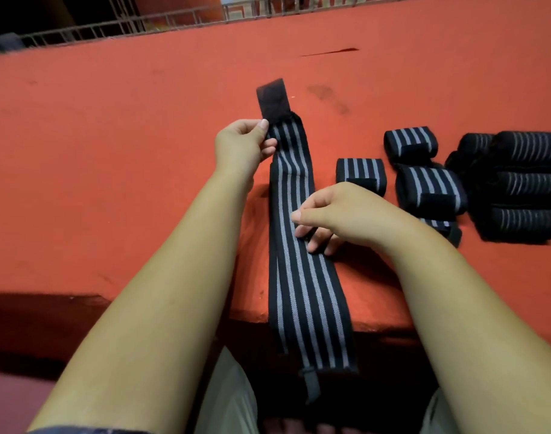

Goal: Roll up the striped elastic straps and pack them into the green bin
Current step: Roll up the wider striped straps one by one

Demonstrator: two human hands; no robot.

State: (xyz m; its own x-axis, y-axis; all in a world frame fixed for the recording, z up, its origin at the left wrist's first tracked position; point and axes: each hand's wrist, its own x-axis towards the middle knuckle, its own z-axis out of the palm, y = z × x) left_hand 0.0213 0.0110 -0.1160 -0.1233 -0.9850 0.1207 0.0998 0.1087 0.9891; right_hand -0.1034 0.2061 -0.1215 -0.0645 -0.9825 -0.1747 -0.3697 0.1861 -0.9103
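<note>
Strap [302, 277], long black elastic with grey lengthwise stripes, lies unrolled on the flat red surface [126, 183], running away from us. Its far end carries a plain black fastener patch [272, 95]. The near end hangs over the surface's front edge, with a thin grey loop tab [311, 386] dangling above the pale trousers [233, 396]. We see a second layer showing along the strap's left side, so it looks doubled over part of its length.

Left hand [239, 145] is at the far end, just below the patch. Its thumb [263, 126] sits on top of the strap's left edge with the curled fingers under it, a pinch grip.

Right hand [346, 214] is about mid-length on the strap's right side. Its fingers [319, 242] curl down and the tips touch the striped face near that edge. We cannot tell whether they actually pinch it or only rest there.

To the right, apart from the strap, sit three rolled striped straps: one [360, 175] just beyond the right hand, one [410, 145] farther back, and one [430, 189] touching it. A fourth roll [440, 227] is partly hidden behind the right wrist. Farther right is a dark pile of black rolls [524, 183] with thin stripes, touching each other. A metal wire grille [111, 29] runs along the far edge of the surface.
</note>
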